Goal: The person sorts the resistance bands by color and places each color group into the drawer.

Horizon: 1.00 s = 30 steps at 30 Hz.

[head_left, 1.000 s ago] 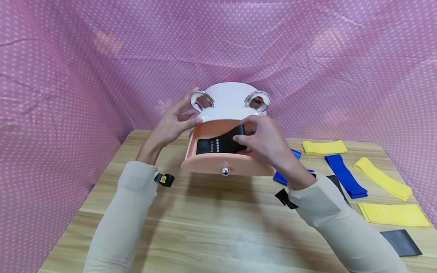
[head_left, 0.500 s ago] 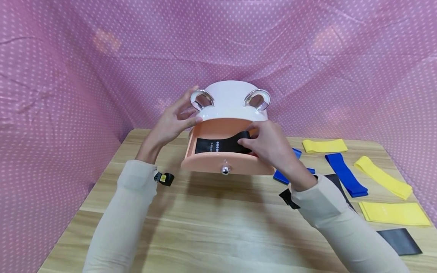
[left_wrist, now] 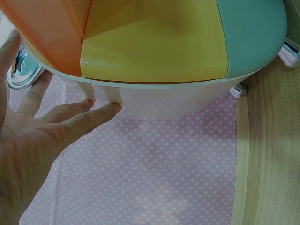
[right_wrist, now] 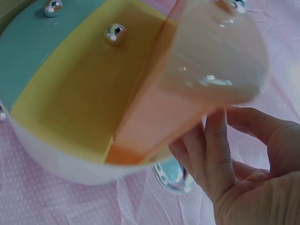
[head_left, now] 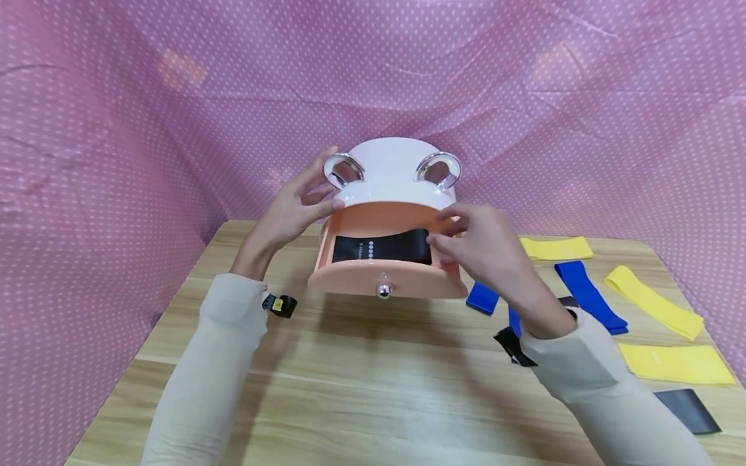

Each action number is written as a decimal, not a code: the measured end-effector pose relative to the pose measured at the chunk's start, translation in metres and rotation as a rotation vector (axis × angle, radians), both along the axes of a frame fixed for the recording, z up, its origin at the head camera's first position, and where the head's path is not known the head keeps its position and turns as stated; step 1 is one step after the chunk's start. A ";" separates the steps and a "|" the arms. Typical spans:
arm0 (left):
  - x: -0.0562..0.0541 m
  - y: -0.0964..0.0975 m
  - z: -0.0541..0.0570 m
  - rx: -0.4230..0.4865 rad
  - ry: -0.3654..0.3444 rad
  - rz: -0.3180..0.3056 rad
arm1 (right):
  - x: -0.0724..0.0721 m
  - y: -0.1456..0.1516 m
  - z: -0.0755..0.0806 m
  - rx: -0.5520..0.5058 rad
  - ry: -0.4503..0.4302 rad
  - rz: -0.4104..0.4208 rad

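In the head view a white cabinet (head_left: 387, 165) with chrome ring ears stands on the table, its peach drawer (head_left: 387, 275) pulled out at the front. A black resistance band (head_left: 402, 248) with white dots and lettering lies flat inside the drawer. My left hand (head_left: 288, 210) steadies the cabinet's left side, thumb at the front edge; in the left wrist view its straight fingers (left_wrist: 89, 117) touch the white shell. My right hand (head_left: 484, 243) hovers at the drawer's right side, fingers loosely bent, thumb tip by the band's right end, gripping nothing.
Yellow bands (head_left: 653, 303), blue bands (head_left: 590, 298) and a black band (head_left: 689, 409) lie on the wooden table (head_left: 373, 388) to the right. Below the peach drawer are a yellow drawer (right_wrist: 84, 79) and a teal drawer (right_wrist: 33, 51) with chrome knobs. A pink dotted cloth (head_left: 373, 71) hangs behind.
My right hand has let go of the black band and drawn back to the right. The band's right end has dropped flat into the drawer. My left hand has stayed in place.
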<state>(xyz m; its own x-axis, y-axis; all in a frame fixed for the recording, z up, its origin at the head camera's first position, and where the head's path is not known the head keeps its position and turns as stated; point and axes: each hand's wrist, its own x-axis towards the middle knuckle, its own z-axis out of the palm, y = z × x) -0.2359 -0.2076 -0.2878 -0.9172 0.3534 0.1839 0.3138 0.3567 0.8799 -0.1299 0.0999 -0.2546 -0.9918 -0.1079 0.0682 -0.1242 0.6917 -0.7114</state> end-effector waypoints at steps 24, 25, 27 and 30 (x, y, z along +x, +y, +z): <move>-0.005 0.000 0.003 0.000 -0.011 0.015 | 0.002 0.125 -0.036 0.224 0.085 0.009; -0.005 0.000 0.002 -0.004 -0.011 0.017 | 0.000 0.130 -0.040 0.235 0.078 0.023; -0.005 0.000 0.002 -0.010 -0.009 0.018 | -0.003 0.139 -0.048 0.255 0.071 0.062; -0.006 0.001 0.002 -0.016 -0.007 0.019 | -0.009 0.154 -0.060 0.290 0.069 0.133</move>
